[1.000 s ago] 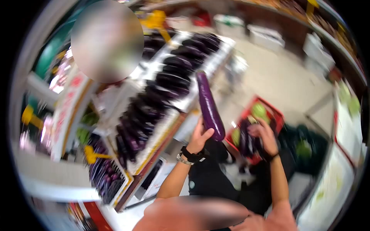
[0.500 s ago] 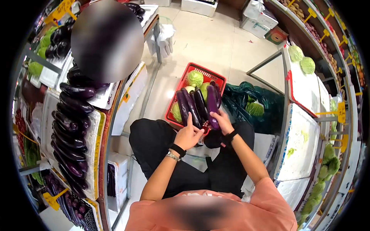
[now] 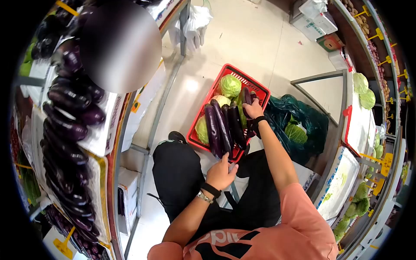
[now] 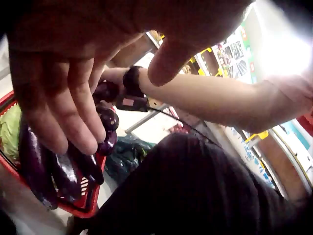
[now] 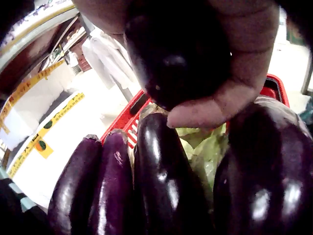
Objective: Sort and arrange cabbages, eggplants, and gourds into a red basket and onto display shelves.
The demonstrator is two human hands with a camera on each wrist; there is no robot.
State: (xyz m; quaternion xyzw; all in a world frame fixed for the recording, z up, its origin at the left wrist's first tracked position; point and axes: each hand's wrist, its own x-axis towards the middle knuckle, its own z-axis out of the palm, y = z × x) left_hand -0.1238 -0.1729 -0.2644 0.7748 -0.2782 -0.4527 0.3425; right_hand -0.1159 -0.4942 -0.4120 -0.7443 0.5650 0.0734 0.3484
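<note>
In the head view a red basket (image 3: 249, 74) holds green cabbages (image 3: 230, 86) and several long purple eggplants (image 3: 213, 125). My right hand (image 3: 252, 109) grips an eggplant (image 3: 247, 96) at the basket's right side. The right wrist view has the fingers of that hand (image 5: 249, 63) curled round the dark eggplant (image 5: 178, 63), above other eggplants (image 5: 159, 161). Holding nothing, my left hand (image 3: 220, 174) is at the basket's near edge, its fingers by the eggplants' lower ends; whether it touches them I cannot tell. Its fingers (image 4: 73, 117) hang loosely in the left wrist view.
Rows of eggplants (image 3: 65, 169) lie on the stand at left. Right of the basket is a dark green bag (image 3: 299, 125) with a cabbage in it. A metal-framed table (image 3: 344, 190) stands at right, and white plastic bags (image 3: 197, 26) hang beyond the left stand.
My right hand has carried its eggplant farther from me, to the basket's right side. My left hand has drawn back toward me from the eggplants. The head view has shifted slightly.
</note>
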